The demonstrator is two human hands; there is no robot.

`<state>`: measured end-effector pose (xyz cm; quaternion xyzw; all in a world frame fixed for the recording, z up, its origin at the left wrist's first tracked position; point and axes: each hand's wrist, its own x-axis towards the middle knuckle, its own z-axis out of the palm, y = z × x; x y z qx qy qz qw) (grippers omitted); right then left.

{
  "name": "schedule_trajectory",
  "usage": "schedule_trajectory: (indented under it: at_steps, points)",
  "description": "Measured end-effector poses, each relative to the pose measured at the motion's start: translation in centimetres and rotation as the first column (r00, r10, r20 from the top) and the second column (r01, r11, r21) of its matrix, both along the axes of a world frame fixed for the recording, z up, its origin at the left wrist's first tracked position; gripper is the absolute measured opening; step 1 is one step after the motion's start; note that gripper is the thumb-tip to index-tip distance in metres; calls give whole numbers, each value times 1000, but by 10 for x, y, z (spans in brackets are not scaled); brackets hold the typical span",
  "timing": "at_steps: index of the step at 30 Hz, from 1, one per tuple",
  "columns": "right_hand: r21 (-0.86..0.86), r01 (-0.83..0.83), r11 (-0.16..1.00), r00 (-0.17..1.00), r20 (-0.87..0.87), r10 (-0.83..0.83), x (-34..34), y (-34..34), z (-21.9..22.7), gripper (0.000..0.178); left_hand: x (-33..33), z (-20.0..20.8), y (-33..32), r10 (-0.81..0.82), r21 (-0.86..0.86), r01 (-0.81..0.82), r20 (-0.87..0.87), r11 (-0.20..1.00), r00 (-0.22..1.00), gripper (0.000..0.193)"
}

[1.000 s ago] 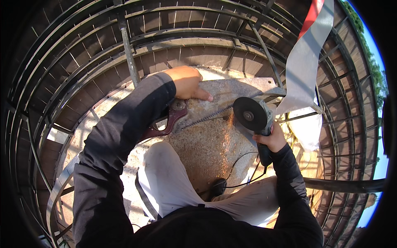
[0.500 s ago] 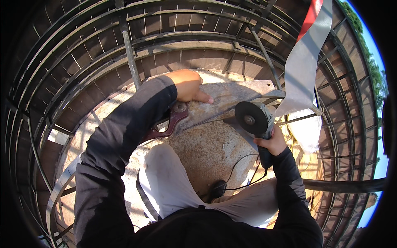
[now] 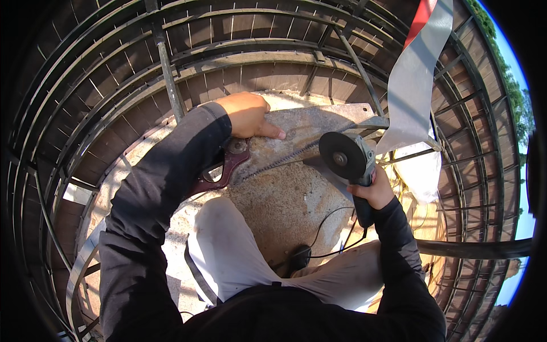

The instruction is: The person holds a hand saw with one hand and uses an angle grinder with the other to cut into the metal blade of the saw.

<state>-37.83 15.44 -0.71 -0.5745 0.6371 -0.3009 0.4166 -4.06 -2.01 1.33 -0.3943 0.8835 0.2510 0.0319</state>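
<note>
Apparently unfinished, head view: left hand (image 3: 249, 115) clamped on handsaw (image 3: 310, 126) beyond knees (image 3: 219, 222), thumb (image 3: 273, 131) on blade near maroon handle (image 3: 229, 169); right hand (image 3: 378, 191) wrapped around grinder (image 3: 360, 165), black disc (image 3: 336, 149) near teeth (image 3: 279, 160), no sparks visible. Teeth ground versus left: too small to tell.

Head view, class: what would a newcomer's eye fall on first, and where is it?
The angle grinder, with its black disc, right of centre in the right hand. Near the upper middle, the left hand holds a worn handsaw near its dark red handle. A grey-and-red strip hangs at upper right.
</note>
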Motion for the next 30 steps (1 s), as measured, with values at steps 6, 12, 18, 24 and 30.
schedule_trajectory:
  at_steps: [6,12,18,24,30]
  points:
    - [-22,-3,1000,1000,-12,3,3,-2,1,42,1,1,1,0,-3,0,-10,1000,1000,83]
    - [-14,-7,1000,1000,-22,6,4,-3,2,42,0,0,0,-12,-13,12,-3,1000,1000,82]
    - [-23,-11,1000,1000,7,11,5,-4,1,41,2,-1,0,-18,-17,18,-28,1000,999,82]
    - [60,-13,998,1000,16,12,-1,-4,-3,60,1,-4,-3,-34,-26,33,-24,999,999,82]
    - [76,-9,997,1000,-3,9,-3,-5,-3,59,0,-2,-2,-27,-16,27,-15,1000,1000,82]
